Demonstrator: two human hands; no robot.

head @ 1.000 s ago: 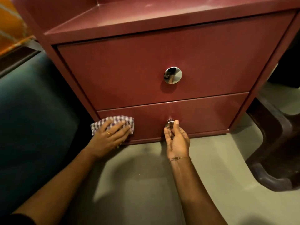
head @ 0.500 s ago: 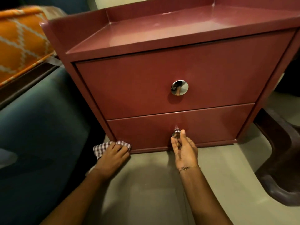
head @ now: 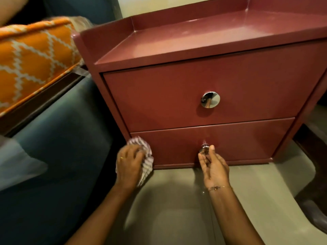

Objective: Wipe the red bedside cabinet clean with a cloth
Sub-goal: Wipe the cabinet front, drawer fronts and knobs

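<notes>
**Ana:** Red bedside cabinet [head: 203, 55], glossy, with two drawers, stands on the pale floor [head: 177, 209] between the blue-green upholstered seat [head: 53, 147] and a dark brown chair leg [head: 315, 174]. Start at her fingers: what do you see?

**Ben:** Her left hand [head: 130, 165] is curled round a bunched purple-and-white checked cloth [head: 146, 156], pressing it against the lower left corner of the bottom drawer front [head: 230, 140], next to the cabinet's left edge. Her right hand [head: 214, 168] has its thumb and fingertips closed on the small shiny metal knob [head: 205, 149] of that drawer, palm turned up. The drawer looks shut.

**Ana:** How far along is she?

**Ben:** Hard to judge. She is working the lowest panel, so I'd guess the front is partly done. The top tray and the upper drawer with its round chrome knob [head: 210, 99] show no obvious dirt, yet I cannot tell whether they are already wiped. The sides are not visible enough to say.

**Ana:** And compared with half a second back?

**Ben:** Then the cloth was down at the base, by the floor; now it has come up onto the drawer face. The right hand keeps its hold on the knob. More of the orange cushion with white lattice pattern [head: 35, 55] shows on the left.
</notes>
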